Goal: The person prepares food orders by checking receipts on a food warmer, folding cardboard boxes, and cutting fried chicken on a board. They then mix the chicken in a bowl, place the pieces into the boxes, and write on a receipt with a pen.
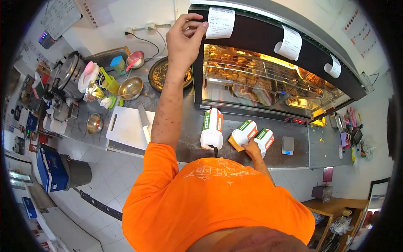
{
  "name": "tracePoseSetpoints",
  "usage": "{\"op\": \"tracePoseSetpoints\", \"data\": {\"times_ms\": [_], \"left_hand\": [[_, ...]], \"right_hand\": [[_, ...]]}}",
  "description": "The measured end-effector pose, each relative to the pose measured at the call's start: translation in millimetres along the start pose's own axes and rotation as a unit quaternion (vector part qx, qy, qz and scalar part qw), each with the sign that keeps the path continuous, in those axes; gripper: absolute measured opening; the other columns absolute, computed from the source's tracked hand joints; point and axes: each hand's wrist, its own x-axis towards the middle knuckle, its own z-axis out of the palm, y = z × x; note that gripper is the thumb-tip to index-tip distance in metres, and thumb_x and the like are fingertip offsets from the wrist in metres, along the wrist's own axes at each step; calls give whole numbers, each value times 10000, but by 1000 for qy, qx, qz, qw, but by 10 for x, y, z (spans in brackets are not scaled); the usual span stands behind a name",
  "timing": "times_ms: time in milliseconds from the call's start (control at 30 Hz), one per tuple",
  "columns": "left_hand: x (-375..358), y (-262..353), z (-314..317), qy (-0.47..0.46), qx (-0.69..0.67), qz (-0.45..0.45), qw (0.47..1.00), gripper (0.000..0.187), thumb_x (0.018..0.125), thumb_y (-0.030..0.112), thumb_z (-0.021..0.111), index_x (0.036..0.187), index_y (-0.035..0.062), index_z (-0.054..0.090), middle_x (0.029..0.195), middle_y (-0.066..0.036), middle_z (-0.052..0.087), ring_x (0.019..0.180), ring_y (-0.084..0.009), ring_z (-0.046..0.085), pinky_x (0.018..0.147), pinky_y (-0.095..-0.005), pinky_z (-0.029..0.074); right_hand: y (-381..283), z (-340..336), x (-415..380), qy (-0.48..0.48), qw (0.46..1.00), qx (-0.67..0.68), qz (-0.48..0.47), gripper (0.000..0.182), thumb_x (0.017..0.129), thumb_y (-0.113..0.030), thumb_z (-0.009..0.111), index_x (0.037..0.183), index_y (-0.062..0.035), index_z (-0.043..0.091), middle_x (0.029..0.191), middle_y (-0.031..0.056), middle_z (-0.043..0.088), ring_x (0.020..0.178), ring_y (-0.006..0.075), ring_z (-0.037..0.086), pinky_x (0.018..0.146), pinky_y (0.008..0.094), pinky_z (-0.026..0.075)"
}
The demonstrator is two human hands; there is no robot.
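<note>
My left hand (187, 40) is raised at the top left corner of the food warmer, fingers loosely curled and apart, with the thumb tip right at the left edge of a printed order slip (221, 24). Lower down, my right hand (253, 149) is closed at the near edge of an open paper takeaway box (242, 136) with green and orange panels. Another such box (264, 140) sits close against its right side, partly behind the hand. A third takeaway box (212, 134) stands apart to the left, a black strap overlapping its near end.
Fried food fills the lit warmer (243, 80); more slips (289, 44) hang on its front. A knife (144, 122) lies on a white cutting board (124, 126). Behind are a dark pan (156, 75) and metal bowls (130, 88). A small scale (288, 145) is at right.
</note>
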Motion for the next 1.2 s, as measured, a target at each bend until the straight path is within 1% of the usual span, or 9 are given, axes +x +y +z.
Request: {"op": "tracePoseSetpoints", "data": {"times_ms": [67, 100, 133, 233, 433, 867, 933, 1167, 1200], "left_hand": [[-2, 5, -2, 7, 1, -1, 1000, 201, 832, 73, 669, 998, -12, 595, 788, -77, 672, 717, -84, 636, 622, -202, 497], [-7, 10, 2, 8, -1, -3, 1000, 203, 833, 75, 669, 999, -15, 594, 788, -77, 672, 722, -88, 641, 622, -203, 498], [-11, 14, 2, 9, -3, -4, 1000, 205, 835, 77, 669, 999, -17, 593, 788, -77, 671, 727, -91, 645, 622, -203, 498], [-15, 18, 7, 7, 4, -1, 1000, 209, 837, 82, 668, 1002, -20, 591, 795, -78, 672, 722, -95, 647, 616, -203, 498], [-3, 36, 14, 2, 1, -6, 1000, 253, 836, 86, 678, 1040, -25, 577, 836, -83, 662, 717, -111, 624, 619, -206, 486], [18, -11, 3, 2, 34, 8, 999, 215, 838, 89, 667, 1009, -21, 597, 792, -70, 670, 710, -104, 651, 579, -201, 489], [13, 4, 5, -13, 22, 0, 1000, 247, 845, 96, 669, 1031, -37, 575, 847, -113, 669, 745, -135, 646, 654, -236, 520], [40, -25, 15, -4, 9, -8, 1000, 237, 846, 84, 664, 1025, -43, 575, 846, -118, 667, 746, -139, 646, 658, -243, 525], [52, -48, -18, -26, 34, -54, 998, 279, 847, 50, 621, 1103, -20, 533, 926, -108, 646, 838, -151, 619, 733, -256, 492]], "right_hand": [[102, 104, 3, -7, 999, 1, -33, 648, 673, -324, 723, 1188, -23, 469, 1066, 212, 622, 1012, 367, 602, 849, 415, 471], [140, 171, 7, 0, 999, -2, -48, 600, 713, -263, 699, 1214, -98, 411, 1076, 193, 616, 1009, 385, 595, 847, 462, 475], [136, 180, -30, -2, 999, -2, -49, 600, 713, -263, 699, 1214, -98, 411, 1076, 193, 616, 1009, 385, 595, 847, 462, 475], [123, 252, -142, 42, 996, -10, -78, 388, 762, -146, 623, 1063, -139, 378, 932, 208, 630, 906, 426, 606, 754, 510, 473], [88, 331, -251, 94, 990, -17, -101, 362, 789, -116, 606, 1076, -123, 386, 950, 211, 621, 886, 416, 613, 729, 512, 478], [93, 257, -295, 67, 992, -28, -99, 391, 792, -123, 616, 1112, -120, 392, 983, 209, 616, 900, 409, 613, 731, 508, 488], [117, 265, -292, 76, 990, -16, -120, 397, 795, -130, 617, 1123, -123, 394, 1001, 207, 614, 920, 404, 610, 741, 505, 486], [79, 206, -325, 59, 993, -21, -103, 393, 802, -138, 615, 1127, -123, 393, 1006, 195, 618, 925, 396, 611, 746, 502, 485], [68, 190, -344, 62, 992, -24, -107, 394, 804, -136, 612, 1130, -124, 392, 1009, 194, 618, 926, 395, 611, 747, 497, 486]]}}
